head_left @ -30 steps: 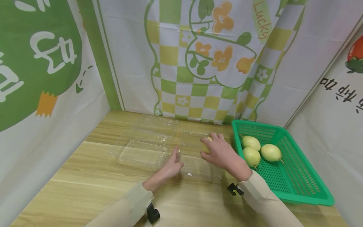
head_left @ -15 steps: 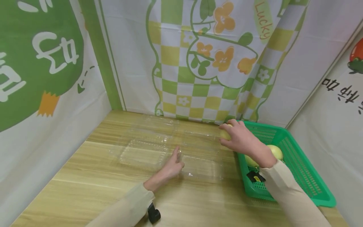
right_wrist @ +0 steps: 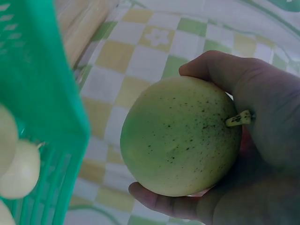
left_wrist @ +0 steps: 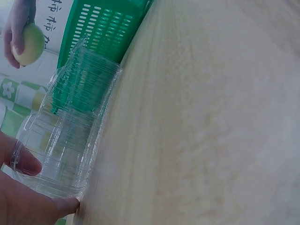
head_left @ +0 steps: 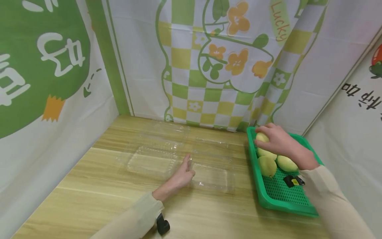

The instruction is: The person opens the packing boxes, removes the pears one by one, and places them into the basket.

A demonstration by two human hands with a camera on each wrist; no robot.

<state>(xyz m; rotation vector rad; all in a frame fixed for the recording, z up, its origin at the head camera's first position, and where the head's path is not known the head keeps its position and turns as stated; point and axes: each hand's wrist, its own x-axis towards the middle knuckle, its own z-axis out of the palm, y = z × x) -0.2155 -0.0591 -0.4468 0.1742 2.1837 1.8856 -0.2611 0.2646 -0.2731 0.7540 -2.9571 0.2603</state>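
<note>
In the right wrist view, a speckled yellow-green pear [right_wrist: 180,136] with a short stem is gripped by my right hand [right_wrist: 267,122], thumb and fingers round its sides. The head view shows that right hand [head_left: 276,141] holding the pear [head_left: 262,137] over the back left of a green basket [head_left: 286,210], where several more pears [head_left: 267,166] lie. My left hand [head_left: 180,174] touches the left end of an opened clear plastic box [head_left: 210,177] on the table. In the left wrist view, the extended fingers of the left hand [left_wrist: 23,201] lie against the plastic box [left_wrist: 61,145].
Another opened clear box [head_left: 152,161] lies left of the left hand, its other half towards the back wall. Both stand on the wooden table [head_left: 98,196]. A checked curtain [head_left: 197,83] hangs behind; printed cloth walls [head_left: 98,103] flank the table.
My right hand has carried the pear rightwards from over the clear box to over the green basket. The left hand has stayed at the box's end.
</note>
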